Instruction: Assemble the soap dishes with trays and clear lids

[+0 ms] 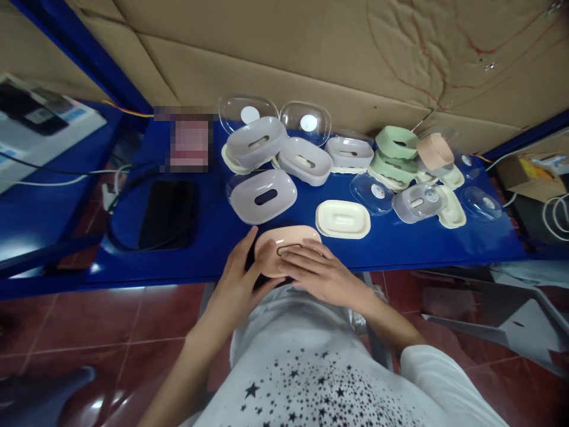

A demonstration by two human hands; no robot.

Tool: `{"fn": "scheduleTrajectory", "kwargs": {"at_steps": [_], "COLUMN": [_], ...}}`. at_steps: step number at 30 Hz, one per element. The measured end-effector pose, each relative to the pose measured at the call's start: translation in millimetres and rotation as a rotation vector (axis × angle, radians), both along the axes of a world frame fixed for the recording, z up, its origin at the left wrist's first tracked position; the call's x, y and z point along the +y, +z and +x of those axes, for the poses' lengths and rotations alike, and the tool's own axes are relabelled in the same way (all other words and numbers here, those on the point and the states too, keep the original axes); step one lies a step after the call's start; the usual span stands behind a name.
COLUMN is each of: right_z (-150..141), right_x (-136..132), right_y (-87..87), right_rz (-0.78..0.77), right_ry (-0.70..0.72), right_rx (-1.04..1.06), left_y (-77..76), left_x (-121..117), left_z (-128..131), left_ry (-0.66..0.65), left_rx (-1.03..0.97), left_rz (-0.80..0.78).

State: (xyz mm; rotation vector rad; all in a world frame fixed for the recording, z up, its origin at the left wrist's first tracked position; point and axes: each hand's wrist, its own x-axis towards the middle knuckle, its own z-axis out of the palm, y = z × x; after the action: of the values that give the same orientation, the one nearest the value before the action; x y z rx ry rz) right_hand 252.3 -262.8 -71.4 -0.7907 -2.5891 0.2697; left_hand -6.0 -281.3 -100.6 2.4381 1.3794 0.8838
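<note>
At the front edge of the table I have a peach tissue box cover (267, 240), an oval shell with a long slot in its top. My left hand (249, 267) grips its left end, with the thumb over the top and the other fingers around the side. Over the slot and the right part lies my right hand (311, 270), its fingers close together and pressed on the shell. The underside is hidden. Just right of it sits a cream oval base (343, 219) with a raised middle. A grey cover (263, 196) lies behind my left hand.
More grey covers (306, 160), green covers (397, 142) and another peach cover (434, 151) stand along the back, some on cream bases. Clear lids (309, 121) lean at the cardboard wall (267, 53). A black flat device (168, 213) with cables lies left.
</note>
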Motion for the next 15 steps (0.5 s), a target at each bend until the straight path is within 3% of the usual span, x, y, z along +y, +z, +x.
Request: {"fn": "scheduleTrajectory", "kwargs": {"at_steps": [3,8,11,15], "right_z": [19,46,42,33], "right_x": [22,98,136,148], "right_y": [16.0,46.2,44.2,24.4], "right_rz": [-0.015,0.052,0.041,-0.004], "right_ry": [-0.034,-0.329,-0.363,-0.38], "right_rx": [0.052,-0.093,-0.192,-0.27], "left_y": [3.1,6.3,3.3,-3.0], "left_x": [-1,-3,-3,-2], "left_z": [-1,-2,-1,5], "left_ry": [-0.028,-0.012,0.015,0.049], "left_rx": [-0.011,-0.023,-0.006,0.08], "left_rz": [-0.029,-0.065,-0.049,0.025]}}
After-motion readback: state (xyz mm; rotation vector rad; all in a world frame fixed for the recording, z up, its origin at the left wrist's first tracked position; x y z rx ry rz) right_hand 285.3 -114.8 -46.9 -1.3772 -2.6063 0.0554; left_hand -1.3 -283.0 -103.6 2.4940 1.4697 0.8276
